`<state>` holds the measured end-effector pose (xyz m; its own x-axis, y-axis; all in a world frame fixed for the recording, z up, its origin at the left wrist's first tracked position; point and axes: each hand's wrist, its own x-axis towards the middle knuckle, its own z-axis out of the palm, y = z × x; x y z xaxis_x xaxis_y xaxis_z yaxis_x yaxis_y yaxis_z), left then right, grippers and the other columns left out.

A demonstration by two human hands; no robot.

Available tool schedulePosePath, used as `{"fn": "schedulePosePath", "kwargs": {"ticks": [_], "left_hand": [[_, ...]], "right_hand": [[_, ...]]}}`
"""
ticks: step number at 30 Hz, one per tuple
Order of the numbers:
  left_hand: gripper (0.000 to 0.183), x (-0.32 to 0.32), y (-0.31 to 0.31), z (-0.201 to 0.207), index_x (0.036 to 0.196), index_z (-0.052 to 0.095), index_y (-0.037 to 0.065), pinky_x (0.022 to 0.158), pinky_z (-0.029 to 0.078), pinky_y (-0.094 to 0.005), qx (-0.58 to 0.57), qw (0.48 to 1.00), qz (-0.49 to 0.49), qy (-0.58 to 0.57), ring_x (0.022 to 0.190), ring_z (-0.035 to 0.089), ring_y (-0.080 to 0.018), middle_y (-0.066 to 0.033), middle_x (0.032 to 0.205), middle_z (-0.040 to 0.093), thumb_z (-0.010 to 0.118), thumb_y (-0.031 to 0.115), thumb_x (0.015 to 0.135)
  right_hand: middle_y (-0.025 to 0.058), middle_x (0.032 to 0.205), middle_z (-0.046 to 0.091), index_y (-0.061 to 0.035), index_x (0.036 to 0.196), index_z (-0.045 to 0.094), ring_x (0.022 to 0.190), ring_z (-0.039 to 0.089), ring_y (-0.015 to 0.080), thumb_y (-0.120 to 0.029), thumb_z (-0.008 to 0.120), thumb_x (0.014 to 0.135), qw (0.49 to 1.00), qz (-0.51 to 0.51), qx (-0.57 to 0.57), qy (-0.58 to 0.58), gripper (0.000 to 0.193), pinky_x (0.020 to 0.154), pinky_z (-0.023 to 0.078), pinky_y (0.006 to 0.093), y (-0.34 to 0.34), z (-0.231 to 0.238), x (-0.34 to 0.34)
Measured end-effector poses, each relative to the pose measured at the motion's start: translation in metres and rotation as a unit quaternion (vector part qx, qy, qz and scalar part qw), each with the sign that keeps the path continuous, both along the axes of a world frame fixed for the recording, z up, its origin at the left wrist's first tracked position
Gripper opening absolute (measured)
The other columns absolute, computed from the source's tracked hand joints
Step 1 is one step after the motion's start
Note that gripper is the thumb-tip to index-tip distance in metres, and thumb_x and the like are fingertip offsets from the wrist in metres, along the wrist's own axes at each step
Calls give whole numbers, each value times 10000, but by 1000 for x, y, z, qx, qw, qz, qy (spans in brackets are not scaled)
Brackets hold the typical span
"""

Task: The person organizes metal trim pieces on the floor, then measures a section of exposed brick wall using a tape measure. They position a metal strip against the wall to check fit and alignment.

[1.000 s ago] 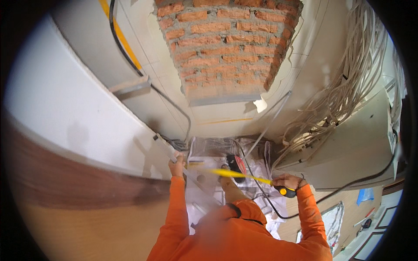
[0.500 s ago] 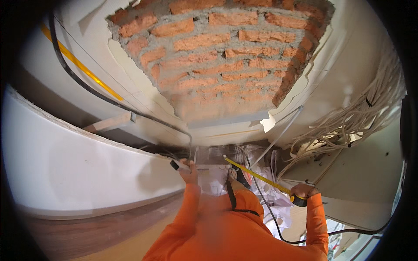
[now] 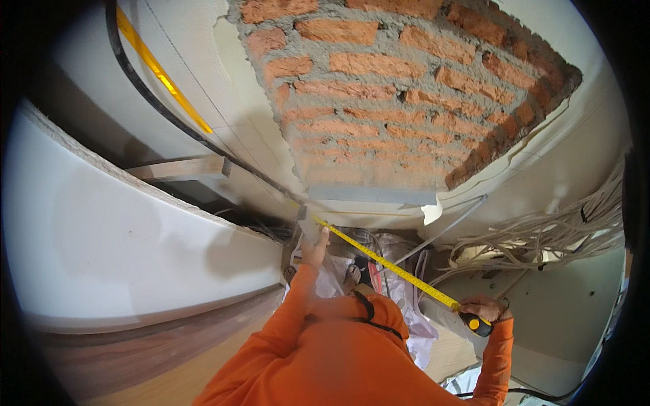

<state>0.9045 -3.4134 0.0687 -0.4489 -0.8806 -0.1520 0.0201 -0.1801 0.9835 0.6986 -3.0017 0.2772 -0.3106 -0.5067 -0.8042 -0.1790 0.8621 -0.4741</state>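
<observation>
While the right hand (image 3: 482, 308), lower right of the frame, wraps a yellow-and-black tape measure (image 3: 477, 325), its yellow blade (image 3: 399, 272) slants up to the centre, where the left hand's (image 3: 314, 252) curled fingers grip a pale bar (image 3: 309, 225); exposed bricks (image 3: 379, 89) span the upper middle.

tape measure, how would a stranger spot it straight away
Below the exposed brick patch, find the right hand. It holds the tape measure, whose black case carries a yellow disc. Its straight yellow blade sets it apart from the pale cables.
</observation>
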Motion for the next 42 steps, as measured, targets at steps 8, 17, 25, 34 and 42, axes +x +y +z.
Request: {"fn": "schedulePosePath", "kwargs": {"ticks": [8, 17, 25, 34, 42], "left_hand": [[189, -48, -12, 56, 950, 616, 51, 660, 438, -269, 39, 996, -29, 69, 735, 533, -102, 3, 835, 588, 705, 207, 894], [159, -108, -53, 115, 967, 566, 91, 720, 421, -298, -3, 984, -12, 176, 789, 508, -112, 13, 889, 557, 699, 143, 898], [362, -124, -57, 128, 1148, 544, 28, 800, 468, -306, -30, 990, -42, 130, 864, 566, -149, -34, 983, 604, 722, 194, 880], [397, -140, -85, 87, 1207, 545, 70, 755, 463, -301, -63, 978, 39, 195, 871, 556, -134, -14, 1016, 602, 734, 180, 875], [211, -140, -86, 115, 1036, 590, 73, 663, 443, -289, 57, 974, -40, 215, 762, 519, -119, -20, 893, 606, 700, 191, 901]], "right_hand": [[100, 931, 706, -32, 1068, 708, 900, 639, 191, -202, 593, 871, 993, -106, -36, 47, 285, 842, 484, 289, 27, 40, -7], [22, 776, 645, 56, 939, 701, 732, 558, 98, -143, 572, 892, 896, -358, -248, 82, 242, 702, 451, 253, 5, 7, 8], [60, 591, 571, -17, 924, 650, 470, 577, 166, -230, 488, 932, 786, -451, -408, 112, 267, 448, 460, 266, -37, -62, -28], [46, 871, 672, 29, 1025, 705, 831, 599, 122, -212, 532, 916, 772, -467, -427, 60, 316, 762, 456, 254, -90, -60, -35], [179, 889, 699, 8, 966, 712, 864, 651, 248, -241, 514, 887, 790, -348, -415, 287, 328, 802, 478, 339, -95, -64, -126]]}}
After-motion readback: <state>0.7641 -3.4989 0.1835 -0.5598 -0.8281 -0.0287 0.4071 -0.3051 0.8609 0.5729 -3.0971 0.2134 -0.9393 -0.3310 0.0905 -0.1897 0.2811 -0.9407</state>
